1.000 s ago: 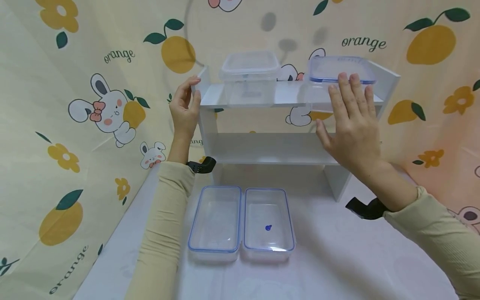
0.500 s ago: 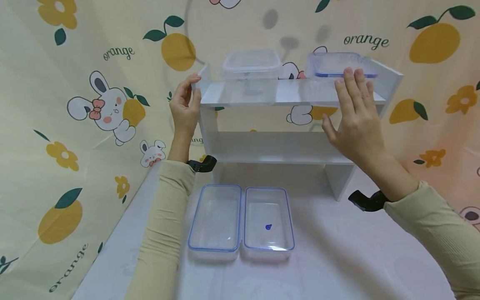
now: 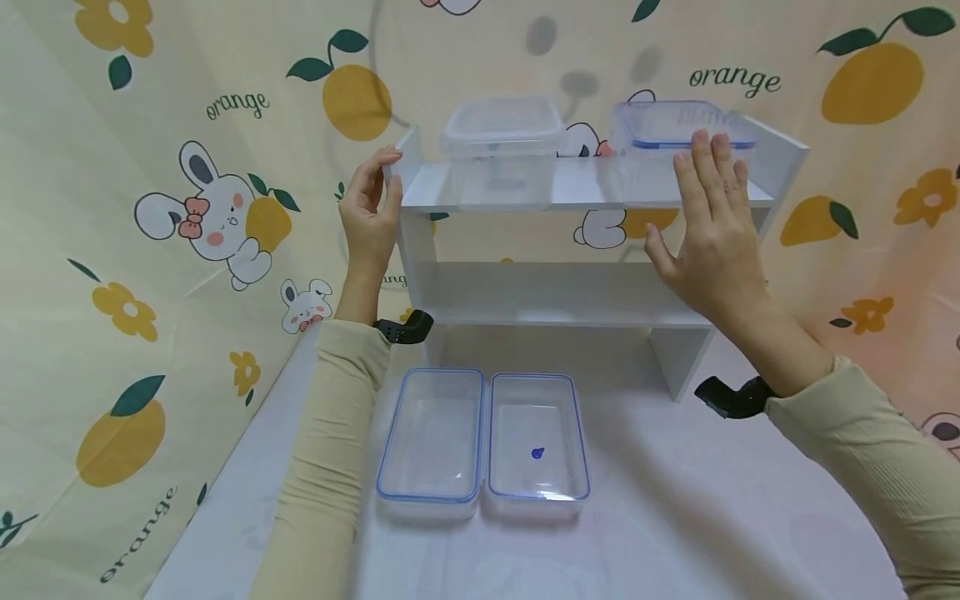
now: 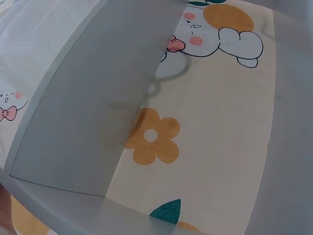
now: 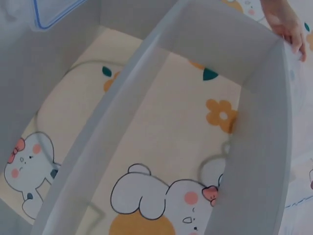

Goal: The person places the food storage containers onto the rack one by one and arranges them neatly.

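Observation:
My left hand point(image 3: 371, 196) holds the left side panel of a white shelf unit point(image 3: 583, 183), fingers curled at its edge; the right wrist view also catches this hand point(image 5: 286, 27) at the unit's corner. On the top board, at the right, stands a clear lidded food container with a blue seal point(image 3: 637, 125). My right hand point(image 3: 716, 229) lies flat against its front, with straight fingers, the thumb spread to the left. Left of it on the same board is a second clear container point(image 3: 502, 125) with a frosted lid. The wrist views mostly show the unit's boards point(image 4: 88, 98).
Two blue-rimmed clear containers stand side by side on the white table point(image 3: 675, 517), a left one point(image 3: 429, 433) and a right one point(image 3: 558, 417) with a small blue mark. Behind the unit hangs a patterned cloth point(image 3: 247, 50) with oranges and rabbits.
My right hand has pushed the blue-sealed container back on the top board; its front, which overhung the edge, now sits about level with it. My left hand has stayed put.

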`<control>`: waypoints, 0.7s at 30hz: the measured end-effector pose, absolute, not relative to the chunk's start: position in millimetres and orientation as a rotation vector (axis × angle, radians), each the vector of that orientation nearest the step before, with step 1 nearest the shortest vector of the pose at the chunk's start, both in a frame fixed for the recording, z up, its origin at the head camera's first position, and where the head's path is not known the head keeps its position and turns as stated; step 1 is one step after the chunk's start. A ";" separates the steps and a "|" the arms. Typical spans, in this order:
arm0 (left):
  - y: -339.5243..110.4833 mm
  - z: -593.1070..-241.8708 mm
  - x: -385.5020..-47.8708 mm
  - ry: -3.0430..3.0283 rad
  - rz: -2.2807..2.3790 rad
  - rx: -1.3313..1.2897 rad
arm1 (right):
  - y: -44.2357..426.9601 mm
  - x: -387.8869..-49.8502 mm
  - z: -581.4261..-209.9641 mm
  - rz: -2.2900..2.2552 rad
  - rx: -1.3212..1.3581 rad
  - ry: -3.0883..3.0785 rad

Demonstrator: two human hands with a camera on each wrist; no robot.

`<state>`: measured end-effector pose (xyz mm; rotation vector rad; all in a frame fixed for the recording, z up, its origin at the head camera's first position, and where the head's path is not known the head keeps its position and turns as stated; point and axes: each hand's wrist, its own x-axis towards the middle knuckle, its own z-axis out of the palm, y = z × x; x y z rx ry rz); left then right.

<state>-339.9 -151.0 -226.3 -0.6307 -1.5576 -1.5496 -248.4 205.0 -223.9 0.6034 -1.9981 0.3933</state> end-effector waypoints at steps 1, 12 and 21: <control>-150.7 -226.4 -340.1 -1.560 -1.550 -0.628 | 204.8 -247.9 -224.1 0.398 0.601 -2.000; -149.0 -226.7 -338.9 -1.558 -1.572 -0.615 | 202.4 -237.2 -234.3 0.457 0.599 -1.955; -149.2 -226.4 -339.4 -1.555 -1.593 -0.602 | 201.7 -227.4 -244.6 0.526 0.614 -1.954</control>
